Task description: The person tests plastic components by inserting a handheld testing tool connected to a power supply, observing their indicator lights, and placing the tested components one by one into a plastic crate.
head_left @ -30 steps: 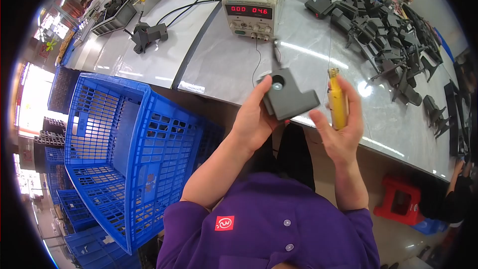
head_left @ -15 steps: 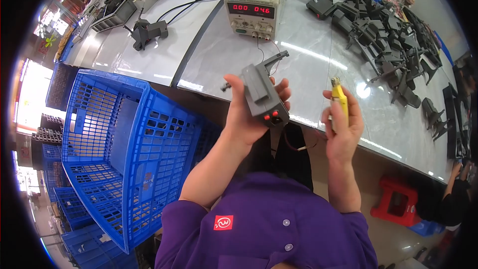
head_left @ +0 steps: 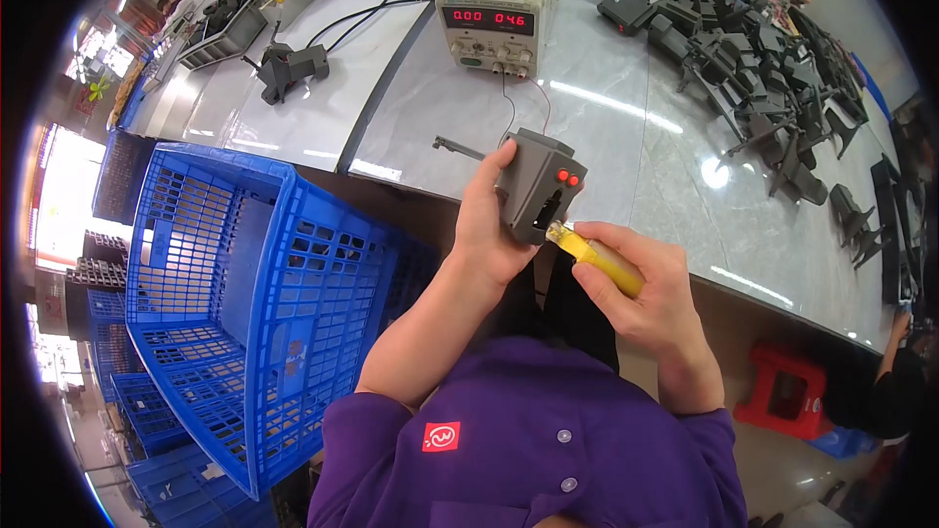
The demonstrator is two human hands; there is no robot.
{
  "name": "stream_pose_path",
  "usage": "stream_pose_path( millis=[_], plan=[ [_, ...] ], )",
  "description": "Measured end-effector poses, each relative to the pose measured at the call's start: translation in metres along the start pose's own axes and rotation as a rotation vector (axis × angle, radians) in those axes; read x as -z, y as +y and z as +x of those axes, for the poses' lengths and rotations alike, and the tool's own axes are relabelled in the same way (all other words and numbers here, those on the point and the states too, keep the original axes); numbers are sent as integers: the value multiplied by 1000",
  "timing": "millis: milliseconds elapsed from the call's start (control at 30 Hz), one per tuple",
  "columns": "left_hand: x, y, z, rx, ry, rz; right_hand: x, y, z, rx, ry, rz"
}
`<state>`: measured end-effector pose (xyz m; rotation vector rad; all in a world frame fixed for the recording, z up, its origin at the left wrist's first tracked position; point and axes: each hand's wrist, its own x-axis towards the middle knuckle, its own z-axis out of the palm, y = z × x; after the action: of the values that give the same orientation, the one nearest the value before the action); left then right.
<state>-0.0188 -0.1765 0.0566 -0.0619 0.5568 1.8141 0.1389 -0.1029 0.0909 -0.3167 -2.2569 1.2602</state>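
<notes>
Swung across from the right since the earlier frame, the yellow-handled hand tool with a metal tip (head_left: 606, 262) now meets the boxy dark grey plastic housing (head_left: 533, 174), which has itself been turned so that its two round red buttons (head_left: 567, 177) face up and its thin grey arm (head_left: 458, 148) points out to the left. The left hand (head_left: 485, 233) grips the housing, thumb along its near left side and the other fingers mostly hidden beneath and behind it. The right hand (head_left: 653, 288) has its fingers closed around the tool's yellow handle, the tip at the lower end of a dark slot (head_left: 549, 209) beside the buttons; whether it reaches inside cannot be told. Both items are held up at the front edge of the glossy grey worktop (head_left: 606, 152). Beyond them stands a beige bench power supply (head_left: 494, 20) with red digits reading 0.00 and 04.6, a dark lead (head_left: 510, 106) and a red lead (head_left: 544, 103) running down from its front towards the housing. A tangled heap of dark grey plastic parts (head_left: 738, 73) covers the right of the worktop, and a single similar part (head_left: 291, 68) lies at the left. Below, a large blue lattice-sided plastic crate (head_left: 217, 158) sits on the left and a red plastic stool (head_left: 808, 401) on the right.
</notes>
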Motion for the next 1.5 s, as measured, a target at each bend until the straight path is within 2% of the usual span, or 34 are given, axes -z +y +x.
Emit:
stream_pose_path(
  millis=[67,267,533,600,633,800,833,967,1067,1133,1200,1267,1500],
  plan=[
    [-7,-1,-2,-22,138,23,0,-1,3,-35,-12,16],
    [0,-3,2,-73,83,168,2,1,9,-169,-65,67],
    [-14,-3,-1,-131,127,268,3,15,13,-293,-124,223],
    [-14,-3,0,-135,142,272,-2,13,11,-286,22,258],
    [-13,-2,0,-132,128,292,-5,11,10,-287,21,260],
    [-10,-3,4,-145,116,313,-18,3,8,-99,157,-1],
    [-12,-5,5,-188,115,341,-25,12,8,29,228,-103],
    [-11,-6,6,-242,71,315,-34,18,5,51,238,-192],
    [-4,-10,7,-302,54,217,-41,22,7,189,341,-226],
    [-8,-15,7,-322,105,157,-34,19,8,-14,265,-3],
    [-4,-17,8,-334,104,163,-28,24,7,-1,174,-26],
    [-4,-18,8,-321,76,173,-26,23,6,-173,109,169],
    [-5,-21,8,-345,104,156,-23,29,7,-219,99,335]
  ],
)
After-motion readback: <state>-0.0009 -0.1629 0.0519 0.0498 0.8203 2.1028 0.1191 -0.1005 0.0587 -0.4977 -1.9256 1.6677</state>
